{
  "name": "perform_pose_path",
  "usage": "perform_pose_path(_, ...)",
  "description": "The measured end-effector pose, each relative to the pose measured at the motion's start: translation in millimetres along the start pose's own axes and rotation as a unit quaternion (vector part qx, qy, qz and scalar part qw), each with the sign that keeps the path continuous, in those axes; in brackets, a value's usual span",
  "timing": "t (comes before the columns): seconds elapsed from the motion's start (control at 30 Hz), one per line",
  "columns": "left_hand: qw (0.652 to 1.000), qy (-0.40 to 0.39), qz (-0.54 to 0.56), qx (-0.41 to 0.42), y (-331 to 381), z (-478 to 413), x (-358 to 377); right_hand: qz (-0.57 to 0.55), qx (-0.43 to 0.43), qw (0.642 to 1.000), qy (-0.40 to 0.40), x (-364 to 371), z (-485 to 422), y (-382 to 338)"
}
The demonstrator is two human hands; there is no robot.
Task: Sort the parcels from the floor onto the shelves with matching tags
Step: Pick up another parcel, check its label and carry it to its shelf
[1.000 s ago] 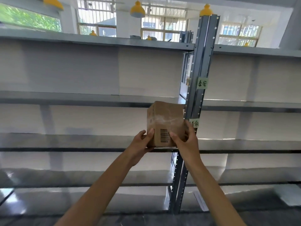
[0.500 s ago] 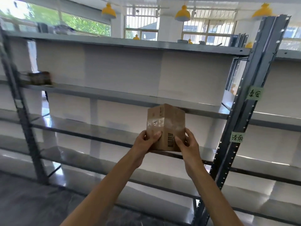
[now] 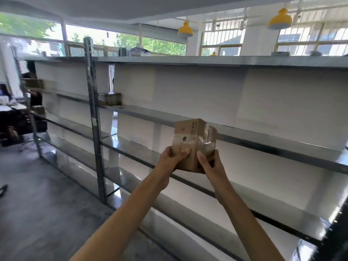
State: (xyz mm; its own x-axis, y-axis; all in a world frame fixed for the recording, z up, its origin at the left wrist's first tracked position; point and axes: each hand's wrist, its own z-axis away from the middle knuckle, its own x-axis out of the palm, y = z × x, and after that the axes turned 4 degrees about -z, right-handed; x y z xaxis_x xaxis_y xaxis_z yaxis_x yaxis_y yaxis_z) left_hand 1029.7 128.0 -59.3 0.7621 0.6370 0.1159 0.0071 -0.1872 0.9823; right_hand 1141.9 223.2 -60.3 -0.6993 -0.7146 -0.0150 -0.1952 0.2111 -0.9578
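Parcel (image 3: 194, 142) — brown cardboard, taped, both hands

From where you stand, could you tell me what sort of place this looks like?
Probably a parcel storeroom or small warehouse: long metal shelving in tiers, a taped cardboard parcel held by the left hand and right hand, more boxes shelved further along.

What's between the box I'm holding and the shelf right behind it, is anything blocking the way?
Nothing visible. The box is held in the left hand and right hand in front of the shelf, whose stretch behind it looks bare. The only other boxes sit far to the left, near the post.
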Motion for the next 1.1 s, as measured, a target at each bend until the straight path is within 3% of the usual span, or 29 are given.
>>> perform_pose_path(0.53, 0.993, 0.11, 0.035, -0.021, -5.6, -53.6, -43.4, -0.014, 0.026, 0.999, -0.035, 26.0, -82.3, 27.9)
perform_pose_path(0.87, 0.994, 0.1, 0.037, -0.036, -23.3, -88.1, -82.2, -0.01, 0.05, 0.998, -0.037, 60.1, -114.7, 52.1)
perform_pose_path(1.1, 0.999, 0.032, 0.031, -0.029, -17.5, -138.0, -128.1, -0.003, 0.03, 1.0, 0.006, 97.1, -156.7, 57.7)
